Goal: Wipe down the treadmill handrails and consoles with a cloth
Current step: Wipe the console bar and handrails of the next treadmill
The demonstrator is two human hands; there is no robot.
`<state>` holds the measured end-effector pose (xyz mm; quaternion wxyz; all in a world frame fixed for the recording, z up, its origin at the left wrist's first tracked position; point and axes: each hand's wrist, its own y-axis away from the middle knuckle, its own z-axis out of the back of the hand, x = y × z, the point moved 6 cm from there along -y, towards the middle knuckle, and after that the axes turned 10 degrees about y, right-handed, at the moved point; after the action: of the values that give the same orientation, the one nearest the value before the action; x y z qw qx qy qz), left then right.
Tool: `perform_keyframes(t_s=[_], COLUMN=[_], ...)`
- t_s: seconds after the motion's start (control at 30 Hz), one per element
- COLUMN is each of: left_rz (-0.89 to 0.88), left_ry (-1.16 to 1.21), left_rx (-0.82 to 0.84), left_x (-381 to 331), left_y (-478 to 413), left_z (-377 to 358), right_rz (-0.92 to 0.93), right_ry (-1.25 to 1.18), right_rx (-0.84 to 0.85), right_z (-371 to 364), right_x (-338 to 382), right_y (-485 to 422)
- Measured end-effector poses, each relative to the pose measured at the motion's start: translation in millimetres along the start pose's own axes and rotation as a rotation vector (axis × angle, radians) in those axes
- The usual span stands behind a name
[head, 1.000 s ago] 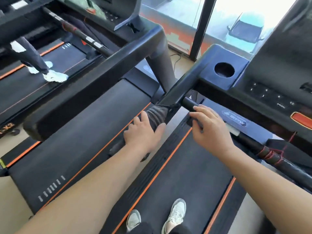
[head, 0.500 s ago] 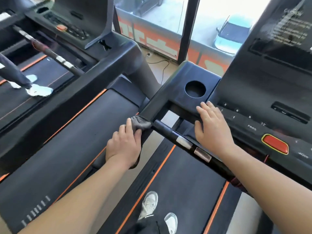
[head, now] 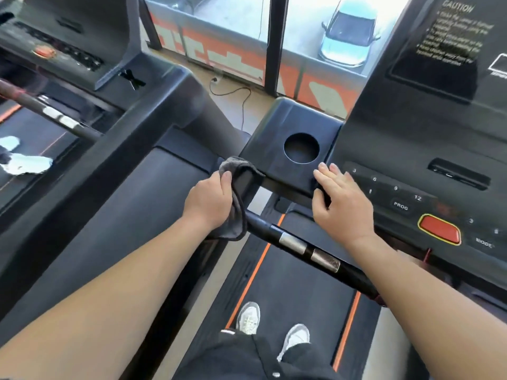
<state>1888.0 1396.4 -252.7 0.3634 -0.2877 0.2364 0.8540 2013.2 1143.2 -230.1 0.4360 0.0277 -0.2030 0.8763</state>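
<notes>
Noted: dark grey, soft, crumpled cloth (head: 235,168) draped over upper end of black side handrail (head: 248,183), touching corner of black plastic console (head: 411,149); loose fold hanging below. Gripped by left hand (head: 208,201), fingers curled round it, thumb on top. Right hand (head: 340,204) flat, fingers straight, resting on console edge beside round cup recess (head: 301,148), holding nothing.

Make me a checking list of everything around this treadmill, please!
Surface: black belt with orange edges, person's shoes on it.
Job's things: grey cloth draped over the handrail by the cup holder; console with red button.
Clutter: nothing seen.
Hands: left hand grips the cloth; right hand rests flat on the console.
Cables: one black cable on the floor by the window.
Surroundings: another treadmill at left, car outside.
</notes>
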Motion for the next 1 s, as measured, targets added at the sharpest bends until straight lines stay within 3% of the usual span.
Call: perform_keyframes(t_s=[0.1, 0.17, 0.3, 0.47, 0.57, 0.73, 0.9, 1.0], left_rz=[-0.133, -0.282, -0.62, -0.462, -0.674, -0.803, -0.734, -0.558], left_ry=[0.099, 0.077, -0.342, -0.176, -0.232, -0.151, -0.419, -0.403], left_rx=[0.075, 0.101, 0.116, 0.107, 0.2, 0.437, 0.115, -0.066], left_x=[-8, -11, -23, -55, -91, -115, -42, -61], left_y=[-1, 17, 55, 88, 120, 156, 77, 81], left_z=[-5, -8, -44, -103, -139, -168, -86, -93], right_rz=[0.07, 0.044, 0.009, -0.02, -0.007, 0.002, -0.008, -0.037], right_ry=[0.008, 0.107, 0.164, 0.047, 0.025, 0.01, 0.001, 0.008], right_rx=[0.095, 0.021, -0.026, 0.024, 0.066, 0.09, 0.083, 0.074], right_z=[10, 26, 35, 30, 30, 33, 33, 31], right_x=[-10, -22, -40, -52, -56, -64, -60, -56], right_y=[9, 26, 64, 66, 66, 65, 66, 66])
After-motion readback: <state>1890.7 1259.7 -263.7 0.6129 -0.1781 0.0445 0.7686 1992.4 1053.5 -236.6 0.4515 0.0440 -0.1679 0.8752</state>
